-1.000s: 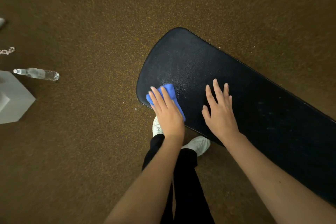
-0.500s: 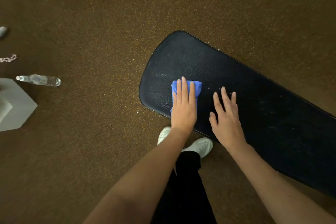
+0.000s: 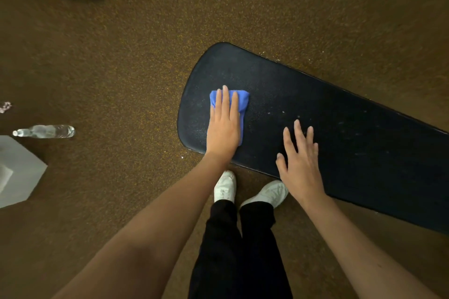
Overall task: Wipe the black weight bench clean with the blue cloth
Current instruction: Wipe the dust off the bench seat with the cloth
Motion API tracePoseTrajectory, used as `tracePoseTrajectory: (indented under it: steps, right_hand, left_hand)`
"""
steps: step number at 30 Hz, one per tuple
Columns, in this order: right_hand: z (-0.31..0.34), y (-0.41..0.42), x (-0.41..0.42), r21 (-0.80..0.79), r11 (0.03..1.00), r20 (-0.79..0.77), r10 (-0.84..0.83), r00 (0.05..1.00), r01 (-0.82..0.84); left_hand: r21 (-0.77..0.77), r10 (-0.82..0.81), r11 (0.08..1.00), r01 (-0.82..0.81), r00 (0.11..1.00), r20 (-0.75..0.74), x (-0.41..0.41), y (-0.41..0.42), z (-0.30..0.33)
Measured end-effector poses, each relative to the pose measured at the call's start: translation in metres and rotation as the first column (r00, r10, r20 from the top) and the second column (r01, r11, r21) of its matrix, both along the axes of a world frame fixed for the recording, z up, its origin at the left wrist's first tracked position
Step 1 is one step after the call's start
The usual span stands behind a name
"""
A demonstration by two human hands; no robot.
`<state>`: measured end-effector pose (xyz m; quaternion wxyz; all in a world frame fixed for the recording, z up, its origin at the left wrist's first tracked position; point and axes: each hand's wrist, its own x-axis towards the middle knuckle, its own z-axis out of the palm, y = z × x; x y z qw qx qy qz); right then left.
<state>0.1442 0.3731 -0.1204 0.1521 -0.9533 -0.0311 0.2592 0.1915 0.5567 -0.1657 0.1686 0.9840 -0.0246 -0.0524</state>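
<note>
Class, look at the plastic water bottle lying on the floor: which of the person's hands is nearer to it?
The left hand. It presses the blue cloth on the bench end closest to the bottle; the right hand rests farther along the bench, away from it.

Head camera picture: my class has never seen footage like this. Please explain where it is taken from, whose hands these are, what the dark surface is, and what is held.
The camera sits on a person's head and looks down, so both arms belong to the wearer. The long dark pad is a black weight bench standing on brown carpet. The left hand lies flat, pressing a folded blue cloth onto the bench near its rounded end. The right hand rests open on the bench and holds nothing. Pale specks show on the pad to its right. A clear bottle lies on the carpet. Below are the wearer's white shoes.
</note>
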Motion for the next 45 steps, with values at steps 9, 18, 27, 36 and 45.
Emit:
tracePoseTrajectory:
  steps: [9, 18, 27, 36, 45]
  right_hand:
    - [-0.002, 0.000, 0.002, -0.016, 1.000, -0.011, -0.002, 1.000, 0.002]
    - [0.002, 0.000, 0.002, 0.024, 0.999, -0.024, -0.034, 0.999, 0.034]
    - [0.002, 0.007, 0.002, -0.017, 0.998, -0.035, -0.060, 0.998, 0.060]
    - [0.002, 0.005, 0.000, -0.007, 0.997, -0.023, -0.081, 0.996, 0.080]
    - [0.003, 0.009, -0.004, -0.009, 0.977, 0.023, -0.215, 0.976, 0.215]
  left_hand:
    - [0.048, 0.262, 0.965, -0.259, 0.962, -0.078, 0.055, -0.006, 0.007]
    - [0.033, -0.286, 0.957, 0.288, 0.957, -0.054, 0.002, -0.017, 0.008]
    - [0.016, -0.055, 0.998, 0.058, 0.988, -0.143, 0.024, -0.010, 0.012]
    - [-0.002, -0.320, 0.947, 0.320, 0.946, -0.046, -0.018, 0.005, 0.010]
    - [-0.135, -0.178, 0.976, 0.169, 0.982, -0.060, -0.014, -0.040, 0.003]
